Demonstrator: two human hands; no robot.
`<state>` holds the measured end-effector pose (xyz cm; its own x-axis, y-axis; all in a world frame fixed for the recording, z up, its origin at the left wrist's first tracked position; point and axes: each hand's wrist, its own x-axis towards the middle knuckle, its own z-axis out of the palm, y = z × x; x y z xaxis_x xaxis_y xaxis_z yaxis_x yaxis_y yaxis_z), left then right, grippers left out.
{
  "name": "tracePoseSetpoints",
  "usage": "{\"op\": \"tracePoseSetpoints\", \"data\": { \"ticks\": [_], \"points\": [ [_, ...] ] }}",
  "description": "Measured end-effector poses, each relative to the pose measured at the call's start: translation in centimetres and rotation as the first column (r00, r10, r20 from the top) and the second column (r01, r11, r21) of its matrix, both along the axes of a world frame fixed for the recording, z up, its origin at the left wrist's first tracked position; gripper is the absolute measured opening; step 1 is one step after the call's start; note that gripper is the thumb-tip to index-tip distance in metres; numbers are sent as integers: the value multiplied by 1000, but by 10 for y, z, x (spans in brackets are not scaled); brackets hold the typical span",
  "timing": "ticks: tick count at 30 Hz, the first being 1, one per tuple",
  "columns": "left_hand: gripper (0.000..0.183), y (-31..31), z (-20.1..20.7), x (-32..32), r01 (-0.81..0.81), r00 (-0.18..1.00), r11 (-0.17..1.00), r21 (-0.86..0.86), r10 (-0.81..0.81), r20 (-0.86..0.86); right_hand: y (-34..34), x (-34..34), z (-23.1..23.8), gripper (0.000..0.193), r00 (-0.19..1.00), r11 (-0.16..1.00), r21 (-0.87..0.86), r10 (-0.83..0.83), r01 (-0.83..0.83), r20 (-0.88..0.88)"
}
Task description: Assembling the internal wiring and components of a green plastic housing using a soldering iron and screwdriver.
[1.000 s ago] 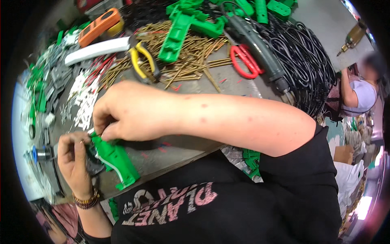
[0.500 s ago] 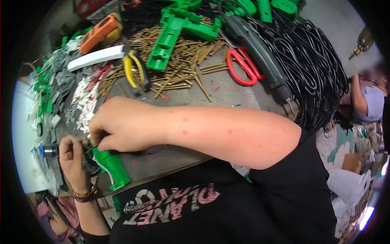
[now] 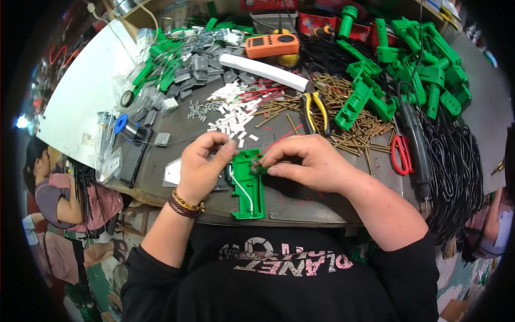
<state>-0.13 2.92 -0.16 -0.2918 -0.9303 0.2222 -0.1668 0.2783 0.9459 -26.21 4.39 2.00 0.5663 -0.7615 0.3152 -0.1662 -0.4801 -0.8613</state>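
Note:
An open green plastic housing (image 3: 258, 201) lies on the bench in front of me, with a white wire (image 3: 244, 189) running down inside it. My left hand (image 3: 206, 161) is at its upper left corner, thumb and forefinger pinched together; what they hold is too small to tell. From the right, my right hand (image 3: 306, 161) reaches over the housing's upper edge with its fingertips closed. Beside those fingertips is a small dark round part (image 3: 256, 167). A thin red wire (image 3: 280, 140) passes close to them, but whether they grip it is unclear.
White sleeve pieces (image 3: 230, 118), grey finned blocks (image 3: 196, 67) and a solder spool (image 3: 127, 126) lie left and behind. Yellow-handled pliers (image 3: 315, 114), brass rods (image 3: 370, 137), red-handled scissors (image 3: 399, 153), a power screwdriver (image 3: 416, 139) and black cables (image 3: 456, 182) lie right.
The view has swung left and levelled, bringing the housing to the middle. My right hand, earlier reaching across to meet the left, now sits to the housing's right; the two hands are farther apart.

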Motion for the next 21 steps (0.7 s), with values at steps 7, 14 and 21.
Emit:
{"op": "tracePoseSetpoints", "data": {
  "ticks": [7,14,21],
  "points": [
    [17,-2,5,-2,-28,998,997,-71,31,46,-5,24,14,17,985,920,355,-172,164,-11],
    [18,1,6,0,-87,981,996,-4,85,-172,-13,60,23,19,966,880,400,-243,257,-87],
    [19,-3,11,-1,-45,988,996,-78,33,-154,-10,67,11,20,928,876,310,-367,368,-65]
  ]
}}
